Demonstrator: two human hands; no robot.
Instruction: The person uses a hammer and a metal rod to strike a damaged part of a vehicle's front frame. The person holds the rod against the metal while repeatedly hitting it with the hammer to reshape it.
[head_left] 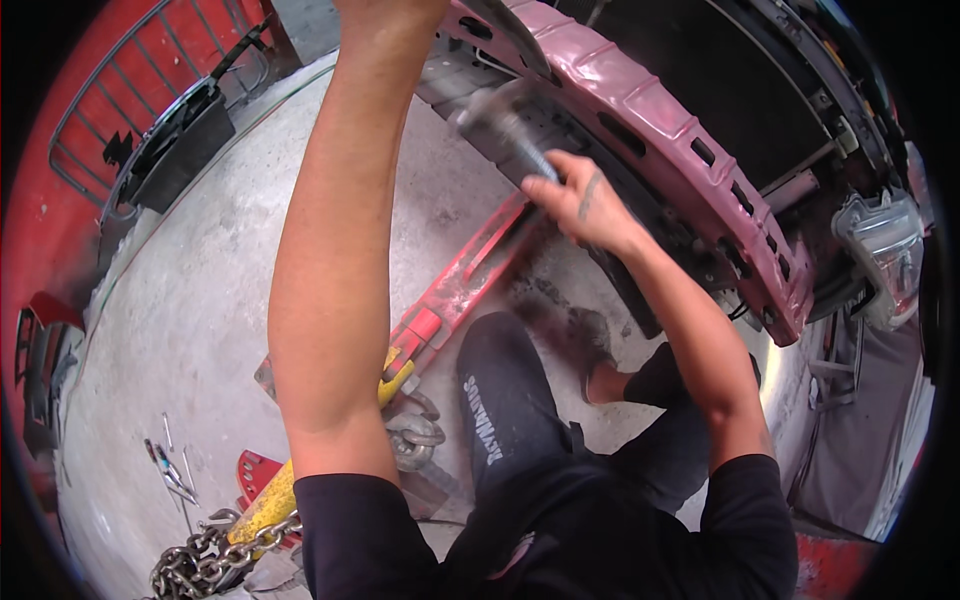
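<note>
My right hand (585,205) is closed round the handle of a hammer (517,143), whose head is smeared by motion. The hammer is beside a long pink metal beam (655,105) with slots along it, at the front of a vehicle. My left arm reaches far up the picture, and my left hand (393,12) is cut off at the top edge, its fingers out of sight. Near it a dark grey metal bar (515,38) rests against the beam; I cannot tell whether the left hand holds it.
A red steel arm (465,275) stretches across the floor between my legs and the vehicle. Chain (200,560) and a yellow tube (265,510) are at lower left, near several hand tools (170,470). A clear headlamp (885,250) hangs at right. A black bin (185,150) stands far left.
</note>
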